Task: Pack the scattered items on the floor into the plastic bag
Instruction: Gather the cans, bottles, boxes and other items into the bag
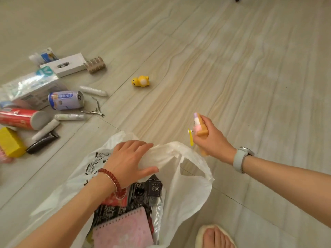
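A white plastic bag (189, 190) lies open on the floor in front of me, holding a pink spiral notebook (123, 230) and dark packets (143, 192). My left hand (130, 161) grips the bag's far rim and holds it open. My right hand (211, 138) hovers just right of the bag's handle, shut on a small orange toy (201, 128) with pink and yellow parts. A yellow duck toy (141, 81) lies alone farther out on the floor.
At the left lie several items: a white box (66, 66), a blue can (67, 100), a red tube (19, 119), a yellow block (10, 142), a black tube (43, 143), nail nippers (95, 110) and a wooden rack (95, 64). My slippered foot (215, 237) is at bottom right.
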`<control>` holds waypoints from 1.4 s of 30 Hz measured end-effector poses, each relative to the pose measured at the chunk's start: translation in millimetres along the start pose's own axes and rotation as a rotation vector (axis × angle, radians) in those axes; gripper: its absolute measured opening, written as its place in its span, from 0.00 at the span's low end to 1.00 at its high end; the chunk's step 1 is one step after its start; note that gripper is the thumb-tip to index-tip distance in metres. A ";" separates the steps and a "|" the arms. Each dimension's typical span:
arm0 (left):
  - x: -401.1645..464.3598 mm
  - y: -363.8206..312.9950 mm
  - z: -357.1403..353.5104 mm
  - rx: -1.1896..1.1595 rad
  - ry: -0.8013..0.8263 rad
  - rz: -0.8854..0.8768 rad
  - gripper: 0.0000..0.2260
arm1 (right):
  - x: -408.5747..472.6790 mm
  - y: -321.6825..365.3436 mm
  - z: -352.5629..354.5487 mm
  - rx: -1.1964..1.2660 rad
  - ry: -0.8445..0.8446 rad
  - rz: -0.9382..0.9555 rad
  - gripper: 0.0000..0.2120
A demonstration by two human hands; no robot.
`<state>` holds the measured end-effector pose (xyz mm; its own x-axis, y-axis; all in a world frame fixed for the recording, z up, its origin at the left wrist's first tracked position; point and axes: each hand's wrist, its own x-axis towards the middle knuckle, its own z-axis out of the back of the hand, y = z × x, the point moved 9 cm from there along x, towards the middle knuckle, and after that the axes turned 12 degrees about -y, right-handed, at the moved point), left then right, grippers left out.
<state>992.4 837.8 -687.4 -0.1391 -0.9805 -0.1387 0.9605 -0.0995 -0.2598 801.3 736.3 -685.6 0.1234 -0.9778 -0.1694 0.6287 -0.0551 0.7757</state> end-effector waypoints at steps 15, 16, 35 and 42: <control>-73.8 63.3 -11.2 -0.247 0.189 0.219 0.39 | -120.2 130.1 -81.1 -0.175 0.508 0.641 0.20; -86.1 67.2 -14.1 -0.206 0.213 0.226 0.42 | -119.3 126.1 -83.5 -0.189 0.504 0.607 0.21; -109.3 172.1 27.1 -0.455 -0.388 0.818 0.12 | -93.7 131.5 -194.7 -0.786 0.526 1.001 0.27; -112.3 240.0 25.9 -0.469 -0.403 0.883 0.09 | -76.7 159.3 -257.8 -0.879 0.459 1.176 0.35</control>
<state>1244.7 919.7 -709.5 0.7299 -0.6659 -0.1545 0.4821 0.6616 -0.5744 1089.9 854.6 -705.7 0.9731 -0.2279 -0.0326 0.2290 0.9727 0.0365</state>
